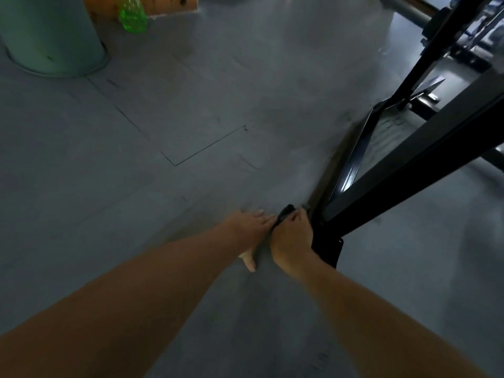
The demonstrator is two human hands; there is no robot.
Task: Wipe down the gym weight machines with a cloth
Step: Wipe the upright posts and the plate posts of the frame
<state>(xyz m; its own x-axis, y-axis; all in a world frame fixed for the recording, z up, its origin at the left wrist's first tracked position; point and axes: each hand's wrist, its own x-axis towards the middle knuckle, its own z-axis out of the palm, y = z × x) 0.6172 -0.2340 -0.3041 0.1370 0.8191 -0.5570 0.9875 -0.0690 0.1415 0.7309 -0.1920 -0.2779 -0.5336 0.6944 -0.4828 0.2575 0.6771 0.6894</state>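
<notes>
The right hand (293,238) is gripping a dark cloth (283,214), fingers curled round it, at the frame's (395,173) foot on the floor (163,159). The frame's bar is running up and right from the fingers. The left hand (249,227) is lying flat beside it, fingers straight.

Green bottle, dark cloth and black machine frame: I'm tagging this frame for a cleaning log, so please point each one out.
green bottle (132,16): head view, middle of its translucent body.
dark cloth (284,213): head view, bunched end beyond the right hand's fingers.
black machine frame (409,170): head view, middle of the slanted bar.
</notes>
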